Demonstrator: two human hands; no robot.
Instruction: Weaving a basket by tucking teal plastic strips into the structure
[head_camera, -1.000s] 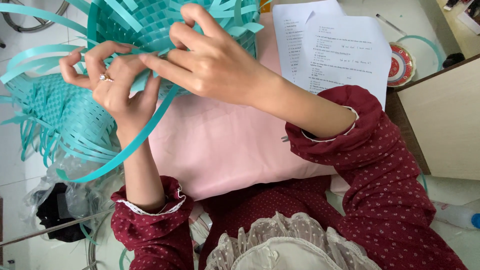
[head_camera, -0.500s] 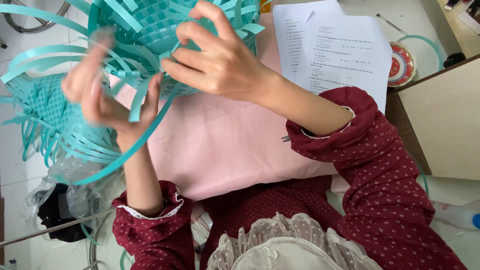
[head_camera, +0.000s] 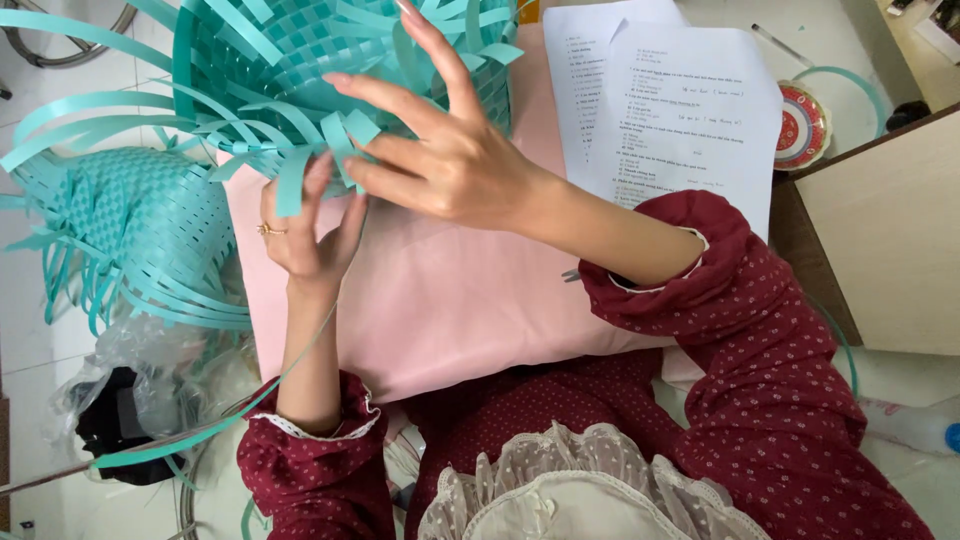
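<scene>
Your left hand (head_camera: 300, 225) pinches a teal strip (head_camera: 296, 180) at the woven basket (head_camera: 330, 70) rim, right hand (head_camera: 440, 150) spread wide just above; pink cloth (head_camera: 450, 300) below w/ room.

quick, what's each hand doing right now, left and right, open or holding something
Left hand: fingers up against a loose teal strip of the woven basket; grip cannot be told.
Right hand: open, fingers spread over the basket's strips.
</scene>
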